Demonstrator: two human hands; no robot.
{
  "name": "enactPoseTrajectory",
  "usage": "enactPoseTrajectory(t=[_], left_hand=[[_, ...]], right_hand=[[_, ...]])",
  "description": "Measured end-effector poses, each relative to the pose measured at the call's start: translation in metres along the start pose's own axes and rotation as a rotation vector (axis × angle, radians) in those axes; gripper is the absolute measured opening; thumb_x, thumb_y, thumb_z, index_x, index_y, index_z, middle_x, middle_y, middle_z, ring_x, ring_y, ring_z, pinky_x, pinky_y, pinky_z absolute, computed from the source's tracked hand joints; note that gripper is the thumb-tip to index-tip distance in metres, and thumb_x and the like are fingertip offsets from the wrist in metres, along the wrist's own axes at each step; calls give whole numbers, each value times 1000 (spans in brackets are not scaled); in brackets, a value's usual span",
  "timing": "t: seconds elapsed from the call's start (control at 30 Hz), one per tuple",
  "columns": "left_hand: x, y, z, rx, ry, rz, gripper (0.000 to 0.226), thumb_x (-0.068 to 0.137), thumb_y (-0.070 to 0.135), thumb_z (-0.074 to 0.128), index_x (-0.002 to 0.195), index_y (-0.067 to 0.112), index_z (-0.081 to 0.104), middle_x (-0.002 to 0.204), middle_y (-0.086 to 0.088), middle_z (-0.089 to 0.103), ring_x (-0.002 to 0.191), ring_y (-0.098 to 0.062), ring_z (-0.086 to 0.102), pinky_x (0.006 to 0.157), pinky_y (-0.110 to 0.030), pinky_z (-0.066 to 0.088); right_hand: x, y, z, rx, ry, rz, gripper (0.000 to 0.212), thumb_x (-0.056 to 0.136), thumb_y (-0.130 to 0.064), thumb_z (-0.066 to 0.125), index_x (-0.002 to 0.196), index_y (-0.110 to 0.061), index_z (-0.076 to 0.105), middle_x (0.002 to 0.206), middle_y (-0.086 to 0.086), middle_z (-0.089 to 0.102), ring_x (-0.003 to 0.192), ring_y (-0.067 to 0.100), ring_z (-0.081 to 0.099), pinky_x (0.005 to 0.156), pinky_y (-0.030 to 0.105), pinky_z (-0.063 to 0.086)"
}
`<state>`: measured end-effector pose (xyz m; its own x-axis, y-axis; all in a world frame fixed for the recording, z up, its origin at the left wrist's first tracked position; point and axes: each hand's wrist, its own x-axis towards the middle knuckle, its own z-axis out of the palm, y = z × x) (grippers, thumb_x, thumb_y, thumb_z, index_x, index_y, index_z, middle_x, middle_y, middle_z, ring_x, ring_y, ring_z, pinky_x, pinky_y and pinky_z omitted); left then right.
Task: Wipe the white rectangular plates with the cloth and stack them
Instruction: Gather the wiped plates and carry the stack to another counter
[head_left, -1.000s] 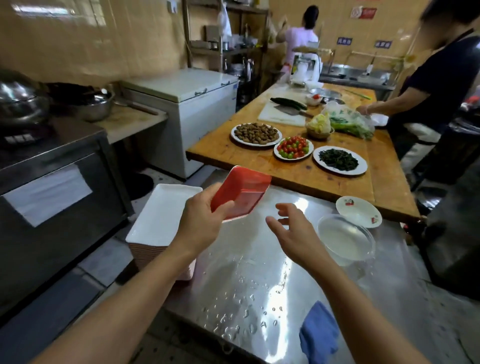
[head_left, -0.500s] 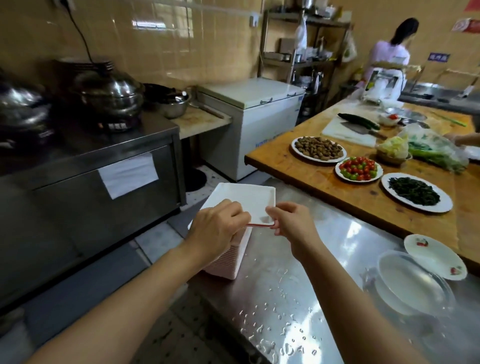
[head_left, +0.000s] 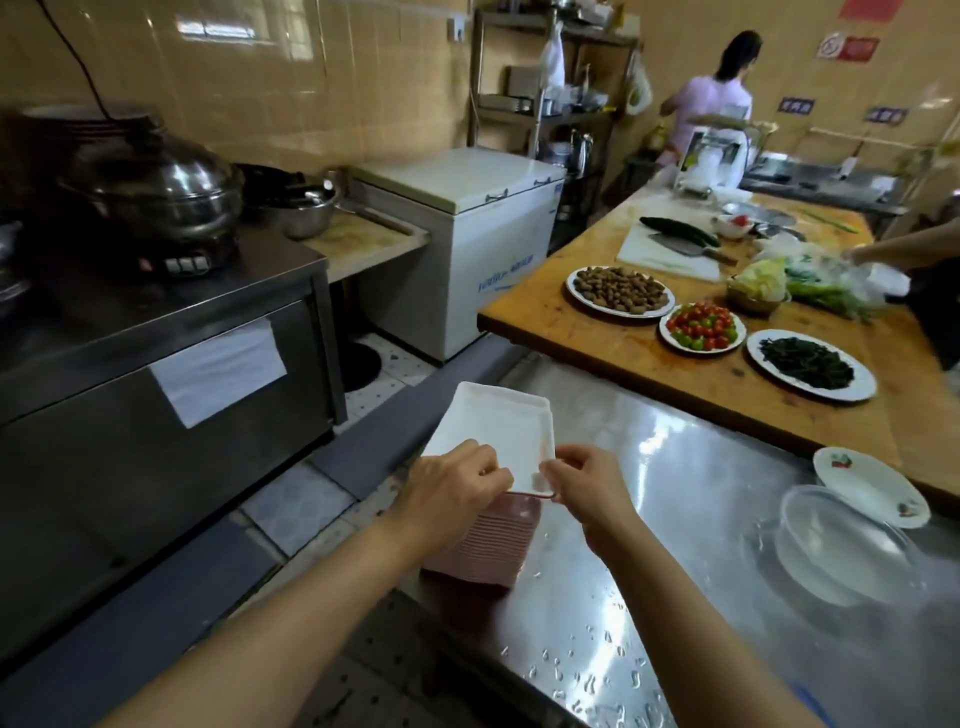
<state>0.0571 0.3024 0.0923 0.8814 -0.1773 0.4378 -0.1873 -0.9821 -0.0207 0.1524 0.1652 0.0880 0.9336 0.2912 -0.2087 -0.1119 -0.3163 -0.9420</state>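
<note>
A white rectangular plate with a red underside lies on top of a tall stack of plates at the left edge of the steel table. My left hand grips the plate's near edge from the left. My right hand pinches its near right corner. A sliver of the blue cloth shows at the bottom right, away from both hands.
A clear plastic bowl and a small white dish sit on the wet steel table at right. Beyond is a wooden table with plates of food. A steel counter with pots stands at left. Two people work farther back.
One second ago my left hand held the plate tilted, red side up, over the table. It is now flat, white side up, on the stack, held by both hands.
</note>
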Motion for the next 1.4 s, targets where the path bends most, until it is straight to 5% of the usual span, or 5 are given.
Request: enactPoseTrajectory(t=[0.23,0.4,0.9,1.13,1.4], left_hand=[[-9,-18,14,-99,-73,75,11,68,2,74,70,10,67,72,-3,63,65,-19,61,35,-26,43],[-6,-23,33,-94,-264,71,19,95,17,46,105,8,59,111,-7,56,102,-23,50,62,-33,42],[-5,-35,59,-150,-306,-31,42,86,48,57,117,19,56,122,5,51,112,-13,44,72,-30,40],[-3,-44,68,-322,-173,-492,61,95,35,46,148,19,22,155,1,21,141,-15,17,114,-36,16],[-1,-43,75,-651,-235,-731,69,95,13,42,151,15,2,155,-8,19,138,-23,28,113,-37,27]], right_hand=[[-3,14,17,-70,128,28,27,78,2,52,72,-19,67,77,11,69,69,24,64,61,35,53],[4,20,18,-191,143,20,27,80,5,49,92,-6,71,83,22,67,77,36,66,64,46,59],[32,40,19,-335,111,-31,37,87,-7,57,123,-14,59,80,3,64,71,18,60,52,21,44],[36,44,21,-344,135,-92,35,84,-3,58,118,-11,62,63,-5,55,57,7,52,49,17,38],[37,49,22,-283,138,-81,39,84,-13,61,123,-12,55,82,0,58,74,13,55,61,23,43]])
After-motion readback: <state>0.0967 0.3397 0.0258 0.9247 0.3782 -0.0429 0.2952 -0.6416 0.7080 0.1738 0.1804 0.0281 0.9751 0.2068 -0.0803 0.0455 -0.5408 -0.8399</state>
